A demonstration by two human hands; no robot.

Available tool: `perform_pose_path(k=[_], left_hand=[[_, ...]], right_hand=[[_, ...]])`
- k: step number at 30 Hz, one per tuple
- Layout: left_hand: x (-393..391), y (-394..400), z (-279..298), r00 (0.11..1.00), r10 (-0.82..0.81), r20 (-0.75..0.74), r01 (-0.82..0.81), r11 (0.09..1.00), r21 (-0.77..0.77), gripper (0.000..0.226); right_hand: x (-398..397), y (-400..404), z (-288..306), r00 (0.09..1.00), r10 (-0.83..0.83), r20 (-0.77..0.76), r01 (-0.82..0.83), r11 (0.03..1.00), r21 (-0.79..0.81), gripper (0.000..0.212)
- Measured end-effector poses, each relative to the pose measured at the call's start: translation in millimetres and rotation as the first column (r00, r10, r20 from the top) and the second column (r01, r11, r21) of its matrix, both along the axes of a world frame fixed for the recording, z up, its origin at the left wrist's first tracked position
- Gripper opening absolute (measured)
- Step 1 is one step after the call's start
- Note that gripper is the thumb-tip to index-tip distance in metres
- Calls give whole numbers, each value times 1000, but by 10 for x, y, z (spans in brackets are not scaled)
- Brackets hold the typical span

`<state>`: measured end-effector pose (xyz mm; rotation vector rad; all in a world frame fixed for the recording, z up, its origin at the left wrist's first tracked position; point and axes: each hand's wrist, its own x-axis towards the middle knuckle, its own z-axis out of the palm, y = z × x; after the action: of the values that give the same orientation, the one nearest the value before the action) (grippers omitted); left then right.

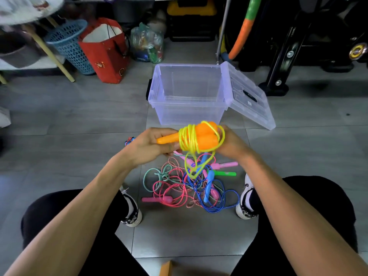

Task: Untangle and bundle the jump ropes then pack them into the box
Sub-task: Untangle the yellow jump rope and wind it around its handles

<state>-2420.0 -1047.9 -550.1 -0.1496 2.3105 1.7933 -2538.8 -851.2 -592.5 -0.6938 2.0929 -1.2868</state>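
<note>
We judge the task is at its beginning: the clear box [189,96] holds nothing yet. Just in front of the box, we hold the orange handles [199,137] with the yellow rope [188,140] partly wound around them. Our left hand [151,144] grips the handle ends with curled fingers; our right hand [232,142] pinches the rope. The tangled ropes [189,184] lie nearer to us than the box.

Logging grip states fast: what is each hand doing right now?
Left hand: grips the orange handles.
Right hand: holds the yellow rope wound around them.
</note>
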Motion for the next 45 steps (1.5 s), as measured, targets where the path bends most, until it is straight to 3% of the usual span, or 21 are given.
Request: perform_pose_path(k=[3,5,7,9,12,15,17,19,21,25,28,30,33,35,39,45], left_hand=[[-7,35,-100,984,174,28,-173,985,-22,7],[-29,39,-232,971,238,-1,-236,961,-144,7],[-48,-9,-386,952,298,-65,-303,896,-325,8],[-62,-101,-506,938,324,-126,-341,786,-516,9],[-44,-153,-579,984,174,-24,-137,675,-725,7],[-43,-91,-590,995,-100,-3,56,579,-814,19],[-45,-64,-518,970,-241,-30,130,619,-774,24],[-33,-100,-460,944,-319,-81,188,724,-663,21],[-19,-142,-397,951,-295,-96,202,824,-530,15],[35,-166,-264,981,-194,23,194,949,-249,14],[80,-145,-186,988,-153,33,154,988,-27,16],[100,-120,-167,996,-85,20,83,993,78,13],[138,-148,-151,996,39,76,-65,929,365,25],[132,-145,-138,982,141,129,-185,871,455,29],[33,-137,-143,882,412,230,-471,788,396,24],[-103,-283,-299,717,604,348,-697,625,352,39]], right_hand=[[230,-181,-126,997,15,82,-27,989,148,23],[338,-267,-184,990,140,5,-136,951,279,23],[417,-272,-164,919,373,-128,-256,812,525,28],[482,-264,-92,839,507,-195,-280,711,644,30],[444,-254,112,819,458,-345,-214,802,558,22],[249,-193,290,835,358,-419,-169,890,424,22],[119,-123,323,862,304,-405,-147,915,375,18],[25,-77,303,907,229,-354,-117,943,311,18],[-36,-50,264,941,171,-291,-92,960,266,21],[-104,-15,187,953,168,-251,-112,968,225,20],[-122,-2,131,960,185,-208,-146,970,192,5],[-86,-3,132,955,200,-219,-174,976,131,23],[-5,-28,141,979,163,-121,-153,984,85,21],[40,-54,112,988,138,-70,-131,986,104,20],[126,-52,48,994,108,-15,-104,980,169,23],[256,-84,-7,980,38,196,-61,992,114,25]])
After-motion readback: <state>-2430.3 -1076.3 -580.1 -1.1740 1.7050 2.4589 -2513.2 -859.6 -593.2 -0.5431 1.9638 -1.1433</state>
